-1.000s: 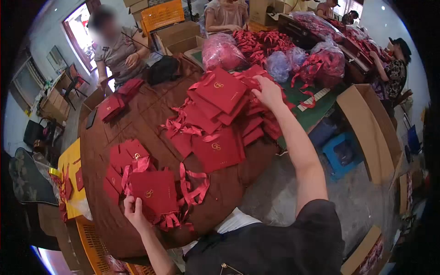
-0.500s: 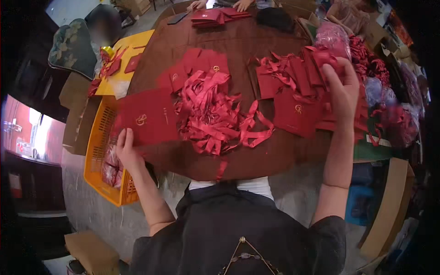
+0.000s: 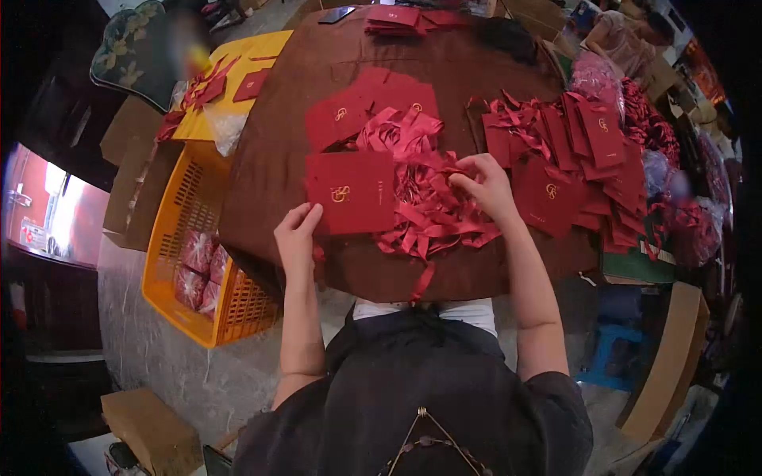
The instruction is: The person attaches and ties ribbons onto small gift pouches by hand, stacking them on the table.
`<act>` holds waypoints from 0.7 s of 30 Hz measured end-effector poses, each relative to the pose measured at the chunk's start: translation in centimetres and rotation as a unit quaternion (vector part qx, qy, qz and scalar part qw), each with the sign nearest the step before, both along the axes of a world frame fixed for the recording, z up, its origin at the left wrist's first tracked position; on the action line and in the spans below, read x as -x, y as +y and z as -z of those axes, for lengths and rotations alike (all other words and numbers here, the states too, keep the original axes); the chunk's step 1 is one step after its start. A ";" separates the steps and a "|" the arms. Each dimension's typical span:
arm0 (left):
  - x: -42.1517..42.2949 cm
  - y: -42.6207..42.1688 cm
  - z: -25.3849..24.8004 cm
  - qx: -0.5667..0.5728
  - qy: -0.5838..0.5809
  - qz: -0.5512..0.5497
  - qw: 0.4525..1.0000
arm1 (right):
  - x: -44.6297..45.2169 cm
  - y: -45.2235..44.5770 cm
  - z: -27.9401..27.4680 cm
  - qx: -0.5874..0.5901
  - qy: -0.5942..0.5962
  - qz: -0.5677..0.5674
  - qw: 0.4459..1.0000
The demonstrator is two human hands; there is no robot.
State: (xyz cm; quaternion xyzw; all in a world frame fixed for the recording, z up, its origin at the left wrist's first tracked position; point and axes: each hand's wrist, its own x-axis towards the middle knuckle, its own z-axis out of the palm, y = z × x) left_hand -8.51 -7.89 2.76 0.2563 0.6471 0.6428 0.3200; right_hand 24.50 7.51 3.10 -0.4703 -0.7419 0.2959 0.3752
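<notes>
My left hand (image 3: pixel 298 234) pinches the lower left corner of a flat red gift bag (image 3: pixel 353 194) with gold lettering, fingers closed on its edge. Right of the bag, my right hand (image 3: pixel 486 186) is closed, thumb and fingertips together on a red ribbon at the edge of a tangled ribbon pile (image 3: pixel 409 131). The held bag overlaps the pile's left side. Behind it lie more flat red bags (image 3: pixel 333 111). At the right, a spread stack of red bags (image 3: pixel 603 143) has ribbons on some of them.
A brown cloth covers the table (image 3: pixel 274 151). Left of it stand a yellow crate (image 3: pixel 167 254) with plastic-wrapped red packs and a yellow table (image 3: pixel 246 55). Red bags (image 3: pixel 393 20) and a phone (image 3: pixel 336 14) lie at the far edge. Another person (image 3: pixel 623 40) is at the upper right.
My right hand has left the right-hand stack and come down left to the ribbon pile. My left hand has brought the red gift bag rightward. The view has shifted.
</notes>
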 end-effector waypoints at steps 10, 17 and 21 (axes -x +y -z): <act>-0.6 2.2 2.3 0.027 0.133 0.040 0.990 | 1.7 -0.9 -3.3 -0.192 -0.124 0.021 0.973; -0.4 2.7 1.6 0.024 0.304 0.042 0.951 | 6.2 0.8 -4.2 -0.245 -0.146 -0.104 0.953; -0.9 3.2 1.0 0.058 0.454 0.019 0.889 | 6.8 1.7 -3.4 -0.267 -0.180 -0.133 0.937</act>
